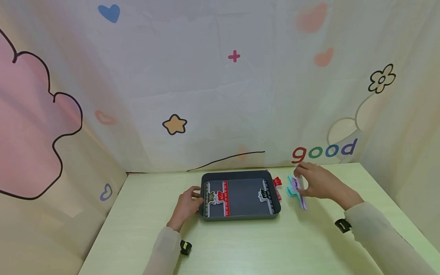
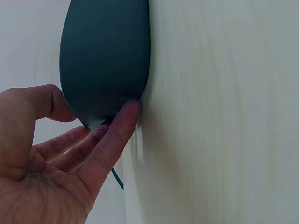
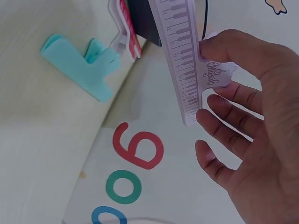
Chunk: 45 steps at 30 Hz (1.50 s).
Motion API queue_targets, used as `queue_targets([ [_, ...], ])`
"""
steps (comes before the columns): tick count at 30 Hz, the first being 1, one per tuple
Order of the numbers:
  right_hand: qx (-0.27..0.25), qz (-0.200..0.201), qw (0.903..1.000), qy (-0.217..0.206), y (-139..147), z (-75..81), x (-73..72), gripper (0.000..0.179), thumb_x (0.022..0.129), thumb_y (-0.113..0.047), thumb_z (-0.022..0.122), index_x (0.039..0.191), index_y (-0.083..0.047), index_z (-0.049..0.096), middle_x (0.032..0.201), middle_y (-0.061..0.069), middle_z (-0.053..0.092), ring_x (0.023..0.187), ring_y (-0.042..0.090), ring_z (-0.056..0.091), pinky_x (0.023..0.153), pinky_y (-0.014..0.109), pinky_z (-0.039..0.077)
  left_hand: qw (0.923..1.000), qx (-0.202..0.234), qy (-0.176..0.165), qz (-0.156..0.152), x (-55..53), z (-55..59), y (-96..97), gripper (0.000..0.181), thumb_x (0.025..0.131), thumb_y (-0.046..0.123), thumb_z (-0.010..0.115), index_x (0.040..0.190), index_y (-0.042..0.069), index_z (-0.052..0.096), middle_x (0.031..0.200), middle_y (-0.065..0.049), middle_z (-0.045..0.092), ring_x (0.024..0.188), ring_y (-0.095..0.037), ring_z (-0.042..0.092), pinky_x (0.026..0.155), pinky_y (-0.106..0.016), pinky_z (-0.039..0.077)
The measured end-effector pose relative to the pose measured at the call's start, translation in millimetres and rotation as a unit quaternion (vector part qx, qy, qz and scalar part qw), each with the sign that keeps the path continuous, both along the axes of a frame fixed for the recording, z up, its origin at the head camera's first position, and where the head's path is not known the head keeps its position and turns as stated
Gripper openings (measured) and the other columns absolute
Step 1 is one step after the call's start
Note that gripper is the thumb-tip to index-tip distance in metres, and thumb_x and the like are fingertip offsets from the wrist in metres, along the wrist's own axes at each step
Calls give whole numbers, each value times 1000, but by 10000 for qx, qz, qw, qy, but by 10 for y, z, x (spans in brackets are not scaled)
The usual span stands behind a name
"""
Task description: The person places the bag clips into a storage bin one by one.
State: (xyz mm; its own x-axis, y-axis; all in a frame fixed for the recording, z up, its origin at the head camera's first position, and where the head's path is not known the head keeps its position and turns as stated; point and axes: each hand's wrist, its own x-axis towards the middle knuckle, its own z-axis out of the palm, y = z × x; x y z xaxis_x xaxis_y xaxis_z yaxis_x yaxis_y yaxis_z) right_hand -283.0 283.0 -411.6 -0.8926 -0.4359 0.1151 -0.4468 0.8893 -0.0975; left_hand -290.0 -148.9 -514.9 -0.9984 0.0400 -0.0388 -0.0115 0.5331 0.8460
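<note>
In the right wrist view, my right hand [image 3: 261, 102] pinches a purple clip [image 3: 180, 56] with a piano-key print by its handle, between thumb and fingers. The head view shows this clip overlapping a teal clip [image 1: 291, 192] on the table. My left hand [image 1: 187, 204] holds the left end of a dark grey tray [image 1: 237, 218], thumb and fingers around its edge. Inside the tray lie a black piano-key clip [image 1: 207, 206] and a red one [image 1: 225, 187] at the left, and another black one [image 1: 270, 200] at the right.
Just beyond the tray's right wall a red clip [image 1: 277, 183] is partly hidden by the tray. The pale wooden table [image 1: 240, 248] ends at a printed curtain [image 1: 213, 95] behind the tray. Black straps hang at both wrists.
</note>
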Motion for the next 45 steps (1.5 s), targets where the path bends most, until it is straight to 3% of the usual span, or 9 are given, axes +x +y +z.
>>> queue_targets([
  [13, 74, 292, 9989, 371, -214, 114, 33, 41, 72, -27, 84, 107, -12, 68, 119, 11, 65, 110, 32, 58, 97, 56, 49, 10000, -10, -50, 24, 6, 1, -8, 45, 90, 10, 60, 134, 6, 55, 112, -18, 68, 85, -21, 70, 55, -30, 59],
  [28, 141, 615, 9961, 612, -604, 252, -47, 43, 71, -30, 84, 107, -13, 67, 109, 4, 64, 102, 26, 60, 89, 46, 55, 9999, -128, 20, -10, -10, -11, -8, 45, 89, 11, 61, 133, 5, 56, 111, -19, 68, 83, -21, 70, 55, -29, 59],
  [45, 353, 710, 9958, 452, -1100, 150, -193, 45, 75, -35, 80, 113, -14, 68, 118, 6, 66, 107, 27, 61, 98, 49, 52, 9999, -122, -14, -41, -18, -14, -20, 44, 90, 13, 61, 134, 6, 55, 113, -19, 68, 83, -20, 69, 57, -30, 59],
])
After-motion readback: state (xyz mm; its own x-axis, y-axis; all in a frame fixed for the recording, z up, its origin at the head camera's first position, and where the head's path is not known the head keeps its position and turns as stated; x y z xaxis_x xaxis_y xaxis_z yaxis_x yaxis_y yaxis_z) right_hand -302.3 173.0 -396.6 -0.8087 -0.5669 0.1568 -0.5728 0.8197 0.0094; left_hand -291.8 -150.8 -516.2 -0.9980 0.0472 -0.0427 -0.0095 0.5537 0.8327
